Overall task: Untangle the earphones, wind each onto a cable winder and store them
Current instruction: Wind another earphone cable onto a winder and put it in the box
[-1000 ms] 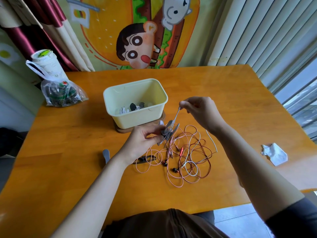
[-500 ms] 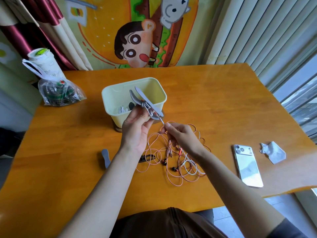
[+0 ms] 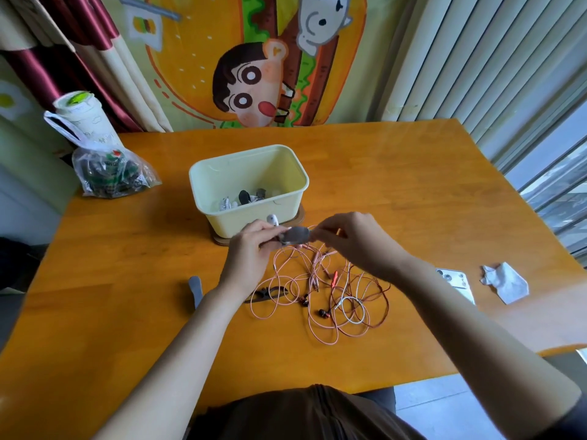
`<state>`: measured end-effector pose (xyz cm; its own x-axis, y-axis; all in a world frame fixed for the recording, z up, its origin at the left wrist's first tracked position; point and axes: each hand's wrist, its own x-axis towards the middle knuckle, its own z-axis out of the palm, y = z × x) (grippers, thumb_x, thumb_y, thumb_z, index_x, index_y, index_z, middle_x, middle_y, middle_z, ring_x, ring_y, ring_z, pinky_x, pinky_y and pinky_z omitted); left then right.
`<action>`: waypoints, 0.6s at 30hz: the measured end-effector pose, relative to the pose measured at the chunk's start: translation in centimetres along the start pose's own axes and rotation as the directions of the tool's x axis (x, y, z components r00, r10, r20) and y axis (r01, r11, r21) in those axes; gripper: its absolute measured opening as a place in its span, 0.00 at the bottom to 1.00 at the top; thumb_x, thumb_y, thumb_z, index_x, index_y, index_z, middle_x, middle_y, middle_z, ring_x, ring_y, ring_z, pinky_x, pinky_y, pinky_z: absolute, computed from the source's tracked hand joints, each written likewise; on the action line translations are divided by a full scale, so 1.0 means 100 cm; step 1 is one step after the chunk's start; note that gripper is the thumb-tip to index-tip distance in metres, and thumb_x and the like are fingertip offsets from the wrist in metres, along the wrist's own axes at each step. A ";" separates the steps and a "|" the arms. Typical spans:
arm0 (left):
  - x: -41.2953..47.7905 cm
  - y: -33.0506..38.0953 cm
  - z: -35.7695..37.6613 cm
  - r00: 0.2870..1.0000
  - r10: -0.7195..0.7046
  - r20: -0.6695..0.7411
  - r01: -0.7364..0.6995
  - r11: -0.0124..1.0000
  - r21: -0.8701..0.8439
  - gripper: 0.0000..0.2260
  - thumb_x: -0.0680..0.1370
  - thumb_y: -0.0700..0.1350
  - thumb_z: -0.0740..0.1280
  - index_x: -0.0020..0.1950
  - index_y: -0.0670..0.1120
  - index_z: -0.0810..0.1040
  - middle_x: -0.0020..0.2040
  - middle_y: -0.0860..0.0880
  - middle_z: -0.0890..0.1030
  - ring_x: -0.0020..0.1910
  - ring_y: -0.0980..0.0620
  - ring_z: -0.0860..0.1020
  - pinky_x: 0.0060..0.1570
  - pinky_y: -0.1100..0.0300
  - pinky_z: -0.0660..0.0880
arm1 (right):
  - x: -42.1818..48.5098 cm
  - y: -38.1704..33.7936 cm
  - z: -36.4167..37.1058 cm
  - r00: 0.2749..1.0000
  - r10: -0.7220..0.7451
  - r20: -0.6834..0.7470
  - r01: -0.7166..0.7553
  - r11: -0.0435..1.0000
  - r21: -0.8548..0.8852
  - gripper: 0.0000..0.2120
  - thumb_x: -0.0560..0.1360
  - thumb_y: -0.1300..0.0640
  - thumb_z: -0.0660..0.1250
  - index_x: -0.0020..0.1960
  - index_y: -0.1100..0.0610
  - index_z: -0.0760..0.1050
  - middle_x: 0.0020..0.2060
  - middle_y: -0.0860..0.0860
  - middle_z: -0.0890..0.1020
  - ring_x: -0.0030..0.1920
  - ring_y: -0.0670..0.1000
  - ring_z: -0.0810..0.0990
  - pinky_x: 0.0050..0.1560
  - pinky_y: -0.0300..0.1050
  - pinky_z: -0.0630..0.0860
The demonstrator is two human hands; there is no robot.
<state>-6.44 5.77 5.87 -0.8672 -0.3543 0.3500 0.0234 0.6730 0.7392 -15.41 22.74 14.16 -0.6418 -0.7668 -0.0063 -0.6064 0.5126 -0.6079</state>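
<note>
A tangle of pink, dark red and white earphone cables (image 3: 320, 293) lies on the wooden table (image 3: 413, 198) in front of me. Just above it my left hand (image 3: 251, 249) grips a grey cable winder (image 3: 297, 235), with a white earbud sticking up behind its fingers. My right hand (image 3: 349, 238) pinches a cable at the winder's right end. Another grey winder (image 3: 195, 289) lies flat to the left, and a dark winder (image 3: 268, 293) sits under the pink loops. The pale yellow box (image 3: 219, 173) behind holds wound earphones (image 3: 244, 198).
A plastic bag with a paper cup (image 3: 104, 166) stands at the table's back left. A white phone (image 3: 454, 281) and a crumpled tissue (image 3: 505, 282) lie on the right, near the table's edge. The yellow box rests on a wooden coaster.
My left hand has lowered the winder from over the box to just above the tangle. My right hand has come up beside it and now pinches the cable at the winder.
</note>
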 end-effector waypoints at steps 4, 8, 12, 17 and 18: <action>-0.003 0.012 0.001 0.971 -0.119 0.208 0.168 0.956 -0.241 0.15 0.73 0.32 0.70 0.57 0.45 0.82 0.48 0.54 0.81 0.49 0.57 0.79 0.51 0.71 0.74 | 0.008 0.012 -0.016 0.999 -0.005 -0.043 0.006 1.000 0.015 0.06 0.76 0.56 0.68 0.47 0.56 0.83 0.39 0.49 0.83 0.37 0.45 0.79 0.39 0.32 0.72; -0.006 0.015 0.003 0.946 -0.153 0.286 0.265 0.874 -0.408 0.19 0.73 0.32 0.70 0.54 0.55 0.81 0.52 0.49 0.82 0.54 0.55 0.79 0.55 0.62 0.76 | 0.013 0.022 -0.020 0.997 0.029 -0.078 -0.020 0.994 0.108 0.07 0.73 0.53 0.70 0.45 0.56 0.83 0.34 0.46 0.82 0.34 0.42 0.77 0.37 0.35 0.73; -0.007 0.013 0.000 0.931 -0.189 0.313 0.307 0.870 -0.387 0.14 0.74 0.33 0.70 0.55 0.50 0.82 0.51 0.48 0.83 0.52 0.55 0.80 0.54 0.61 0.76 | 0.012 0.027 -0.020 0.990 0.017 -0.138 0.008 0.984 0.178 0.07 0.73 0.53 0.69 0.46 0.57 0.82 0.33 0.45 0.80 0.32 0.39 0.76 0.35 0.32 0.73; -0.008 0.026 -0.006 0.910 -0.151 0.387 0.341 0.802 -0.491 0.15 0.74 0.32 0.69 0.53 0.50 0.82 0.52 0.46 0.83 0.53 0.53 0.81 0.51 0.62 0.76 | 0.011 0.036 -0.016 0.982 0.047 -0.180 -0.007 0.976 0.216 0.09 0.73 0.54 0.69 0.47 0.58 0.82 0.34 0.46 0.81 0.32 0.39 0.76 0.35 0.31 0.74; -0.009 0.032 -0.007 0.911 -0.135 0.390 0.345 0.769 -0.539 0.14 0.73 0.32 0.69 0.52 0.50 0.83 0.52 0.46 0.83 0.53 0.52 0.81 0.52 0.61 0.76 | 0.011 0.037 -0.014 0.981 0.061 -0.182 -0.014 0.969 0.247 0.09 0.73 0.53 0.69 0.47 0.59 0.82 0.35 0.47 0.81 0.31 0.40 0.76 0.35 0.32 0.74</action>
<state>-5.28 7.75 8.32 -0.9871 -0.1599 -0.0054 -0.0128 0.0454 0.9989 -19.05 24.37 13.03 -0.7521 -0.6512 0.1016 -0.4625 0.4117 -0.7852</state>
